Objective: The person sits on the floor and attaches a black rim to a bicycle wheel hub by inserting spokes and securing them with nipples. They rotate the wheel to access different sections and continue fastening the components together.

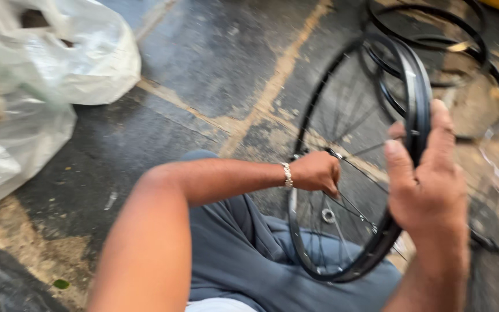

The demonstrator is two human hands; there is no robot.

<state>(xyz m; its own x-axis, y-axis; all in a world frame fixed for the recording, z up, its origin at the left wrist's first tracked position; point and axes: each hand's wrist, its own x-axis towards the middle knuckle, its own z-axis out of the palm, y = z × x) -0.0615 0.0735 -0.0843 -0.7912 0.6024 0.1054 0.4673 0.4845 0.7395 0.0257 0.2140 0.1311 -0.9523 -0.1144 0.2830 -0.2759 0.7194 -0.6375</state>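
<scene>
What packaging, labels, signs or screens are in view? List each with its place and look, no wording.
Large plastic sack: top left on the floor, bulging, crumpled, translucent white-grey.
Second plastic sack: left edge just below the first, same crinkled whitish film.
No labels, signs or screens show; the bicycle wheel in the right hand is too blurred to tell any sticker.

Both hands (376,179) on spoked wheel (359,162)

Two large white plastic sacks (36,75) lie on the dark concrete floor (215,63) at the upper left, crumpled and glossy. The upper one (88,52) bulges rounded, its mouth open at the top; the lower one (12,138) slumps against it, touching. Blur hides any print. No labels, signs or screens show.
</scene>
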